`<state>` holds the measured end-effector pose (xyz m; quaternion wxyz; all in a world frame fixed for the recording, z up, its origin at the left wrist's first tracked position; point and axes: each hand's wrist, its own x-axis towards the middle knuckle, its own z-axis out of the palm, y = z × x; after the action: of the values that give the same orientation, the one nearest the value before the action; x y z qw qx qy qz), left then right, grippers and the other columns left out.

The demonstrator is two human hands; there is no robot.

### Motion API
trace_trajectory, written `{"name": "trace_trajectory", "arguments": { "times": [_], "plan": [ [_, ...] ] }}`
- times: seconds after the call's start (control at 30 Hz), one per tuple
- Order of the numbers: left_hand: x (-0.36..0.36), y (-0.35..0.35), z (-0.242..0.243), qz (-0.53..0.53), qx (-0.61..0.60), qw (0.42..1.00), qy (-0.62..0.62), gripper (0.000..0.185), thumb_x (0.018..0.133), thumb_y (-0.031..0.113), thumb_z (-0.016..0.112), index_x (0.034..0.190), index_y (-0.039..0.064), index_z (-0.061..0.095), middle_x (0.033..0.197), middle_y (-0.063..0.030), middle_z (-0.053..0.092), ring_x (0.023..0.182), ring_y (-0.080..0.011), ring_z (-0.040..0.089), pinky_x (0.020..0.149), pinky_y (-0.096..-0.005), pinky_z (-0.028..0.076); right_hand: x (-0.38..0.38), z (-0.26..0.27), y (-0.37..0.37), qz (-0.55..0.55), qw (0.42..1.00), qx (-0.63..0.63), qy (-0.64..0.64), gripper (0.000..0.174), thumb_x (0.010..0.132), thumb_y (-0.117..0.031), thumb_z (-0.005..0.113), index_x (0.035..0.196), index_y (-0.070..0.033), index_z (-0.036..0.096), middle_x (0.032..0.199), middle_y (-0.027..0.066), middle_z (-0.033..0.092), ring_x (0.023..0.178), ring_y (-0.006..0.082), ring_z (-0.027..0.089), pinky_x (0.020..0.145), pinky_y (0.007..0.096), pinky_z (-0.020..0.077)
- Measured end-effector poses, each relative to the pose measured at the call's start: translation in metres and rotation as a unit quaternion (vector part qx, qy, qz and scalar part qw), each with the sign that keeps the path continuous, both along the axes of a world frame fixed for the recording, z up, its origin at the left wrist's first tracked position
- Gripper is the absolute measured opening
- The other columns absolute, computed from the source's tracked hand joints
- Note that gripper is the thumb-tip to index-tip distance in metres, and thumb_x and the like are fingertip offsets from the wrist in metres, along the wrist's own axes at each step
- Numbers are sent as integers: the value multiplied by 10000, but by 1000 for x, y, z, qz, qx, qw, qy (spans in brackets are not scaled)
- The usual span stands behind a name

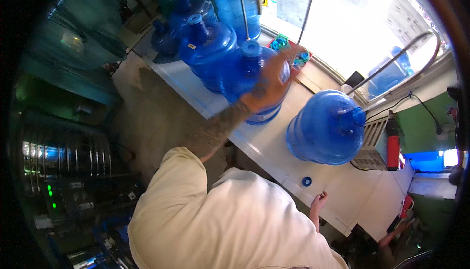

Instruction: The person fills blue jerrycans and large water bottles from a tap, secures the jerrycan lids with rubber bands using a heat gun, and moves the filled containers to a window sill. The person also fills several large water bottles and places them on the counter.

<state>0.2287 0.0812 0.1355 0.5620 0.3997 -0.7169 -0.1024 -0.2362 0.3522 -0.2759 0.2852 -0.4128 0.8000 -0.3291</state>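
My left hand (270, 79), blurred, reaches with fingers extended across a large blue water jug (237, 79). Its fingertips are near a red basket (295, 71) of blue and green rings; whether they touch anything is unclear. Low by the counter's front edge is my right hand (319, 198), fingers drawn together; a thin pale bit shows at the fingertips, too small to identify. A blue ring-shaped cap (306, 181) lies on the white counter (268, 147) near that hand. Between my hands a blue water jug (325, 129) leans with its neck to the right.
More blue jugs (209, 45) crowd the counter's far left. A thin metal rod (243, 8) and a curved metal pipe (396, 57) stand by the bright window. A red and black heat gun (392, 147) is upright at right. Another person's arm (393, 236) shows at lower right.
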Motion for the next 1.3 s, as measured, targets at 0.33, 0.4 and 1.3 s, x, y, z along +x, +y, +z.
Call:
{"name": "trace_trajectory", "arguments": {
  "times": [0.33,0.4,1.3],
  "plan": [
    [271,-57,-90,272,11,876,-399,574,988,371,631,1425,15,525,1471,-173,545,1414,-344,454,1187,-543,287,260,125,-25,123,980,98,-125,405,975,-200,613,1305,32,582,957,85,640,866,164,581,787,326,496],
    [298,-47,-92,214,3,887,-408,588,975,331,644,1459,25,510,1528,-167,494,1440,-337,427,1213,-522,266,300,176,-72,145,981,-54,-119,418,1005,-211,606,1352,19,568,970,87,620,900,174,551,821,335,478],
    [127,-86,-14,-229,343,880,234,228,949,247,710,1043,39,714,1053,-33,685,926,-131,623,828,-275,489,448,437,-273,246,941,-222,65,436,952,-440,616,1209,-92,662,1075,208,735,1027,397,707,901,523,536]
  ]
}}
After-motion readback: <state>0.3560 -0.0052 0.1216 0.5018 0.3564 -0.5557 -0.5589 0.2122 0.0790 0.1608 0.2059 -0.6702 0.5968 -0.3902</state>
